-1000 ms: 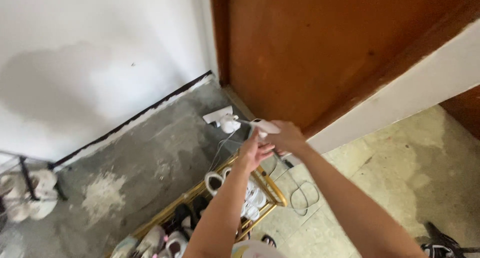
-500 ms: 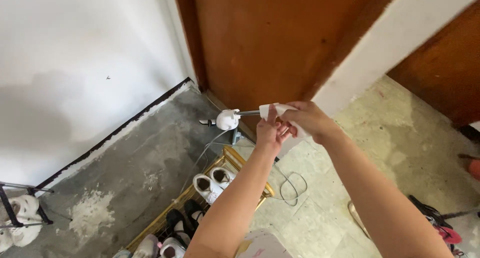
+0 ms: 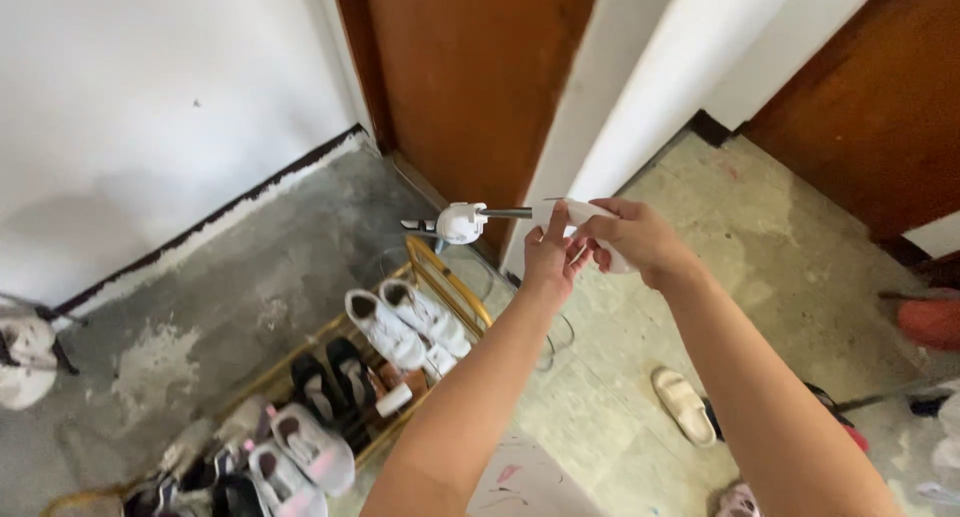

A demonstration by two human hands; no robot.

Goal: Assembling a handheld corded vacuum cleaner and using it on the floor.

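Above shoe rack [image 3: 440,277], both hands held white tool [image 3: 500,217]. Right hand [image 3: 640,239] fingers clamped round handle; left hand [image 3: 548,257] fingers pinched beside it. Tool looked light, rigid plastic; best gripped at handle, not thin shaft.

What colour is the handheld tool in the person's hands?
White, with a dark metal shaft between handle and head; the tool shows clearly in the head view.
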